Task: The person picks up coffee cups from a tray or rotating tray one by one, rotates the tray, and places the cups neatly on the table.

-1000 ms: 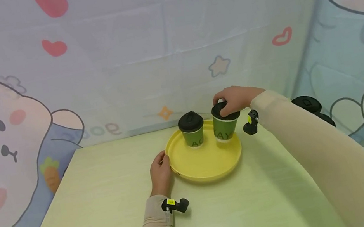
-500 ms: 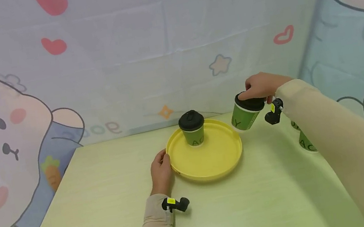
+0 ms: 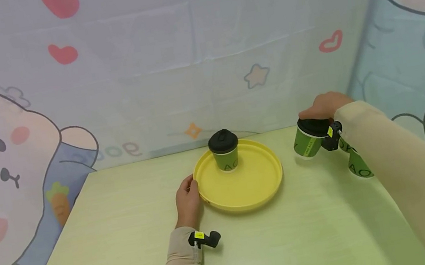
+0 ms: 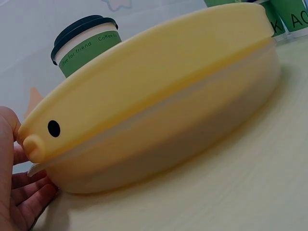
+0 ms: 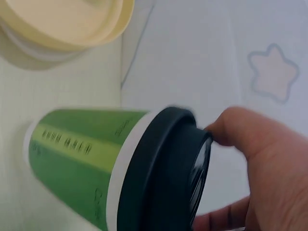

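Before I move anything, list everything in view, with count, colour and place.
Table: one, pale yellow-green, in front of the person.
Round tray: one, yellow, on the table.
Lidded paper coffee cup: one, green with black lid, on the tray.
Held coffee cup: one, green with black lid, right of the tray.
Partly hidden coffee cups: two, green, table's right side.
Cartoon-print backdrop: count unclear, pastel, behind the table.
Wrist cameras: two, black, at the cuffs.
Sleeves: two, beige, on both arms.
Left hand: one, gripping the tray's left rim.
Right hand: one, gripping the held cup's lid.
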The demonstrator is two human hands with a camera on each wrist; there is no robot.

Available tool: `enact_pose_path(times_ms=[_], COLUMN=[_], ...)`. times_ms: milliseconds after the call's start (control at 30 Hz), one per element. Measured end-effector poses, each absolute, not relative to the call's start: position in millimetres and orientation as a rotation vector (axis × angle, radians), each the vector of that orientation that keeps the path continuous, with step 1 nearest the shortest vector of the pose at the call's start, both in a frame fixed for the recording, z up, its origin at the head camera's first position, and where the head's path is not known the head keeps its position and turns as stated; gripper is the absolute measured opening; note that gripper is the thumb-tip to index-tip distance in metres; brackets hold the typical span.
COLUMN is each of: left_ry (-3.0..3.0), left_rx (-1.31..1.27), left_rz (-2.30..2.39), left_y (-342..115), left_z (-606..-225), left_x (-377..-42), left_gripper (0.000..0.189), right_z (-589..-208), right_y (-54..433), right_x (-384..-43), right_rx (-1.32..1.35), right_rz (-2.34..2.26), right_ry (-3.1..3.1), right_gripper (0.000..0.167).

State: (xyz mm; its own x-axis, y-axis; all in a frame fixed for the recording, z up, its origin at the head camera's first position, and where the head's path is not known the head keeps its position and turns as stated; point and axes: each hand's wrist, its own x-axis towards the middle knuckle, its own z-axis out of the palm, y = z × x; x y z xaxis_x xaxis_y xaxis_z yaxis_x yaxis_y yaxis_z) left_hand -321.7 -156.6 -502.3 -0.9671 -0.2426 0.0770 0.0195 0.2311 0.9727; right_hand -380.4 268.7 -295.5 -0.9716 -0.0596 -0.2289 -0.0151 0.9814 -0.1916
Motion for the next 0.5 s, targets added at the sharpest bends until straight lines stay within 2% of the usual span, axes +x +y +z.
enact_pose_path(times_ms=[233, 500], left_ry=[-2.291, -2.295], left_rx=[0.224, 0.212], left_rz=[-1.818, -1.819], left_y=[-157.4, -158.8], left_z=[-505.0, -505.0], left_x=[-324.0, -323.2], left_gripper=[0.038, 0.040], right_z=[-320.7, -335.5], right_y=[292.2, 294.5], right_x=[-390.6, -394.9], right_rx=[0.019, 0.039], right_rz=[-0.187, -0.172], right_ry=[2.881, 2.866], right_gripper=[0.088, 0.085])
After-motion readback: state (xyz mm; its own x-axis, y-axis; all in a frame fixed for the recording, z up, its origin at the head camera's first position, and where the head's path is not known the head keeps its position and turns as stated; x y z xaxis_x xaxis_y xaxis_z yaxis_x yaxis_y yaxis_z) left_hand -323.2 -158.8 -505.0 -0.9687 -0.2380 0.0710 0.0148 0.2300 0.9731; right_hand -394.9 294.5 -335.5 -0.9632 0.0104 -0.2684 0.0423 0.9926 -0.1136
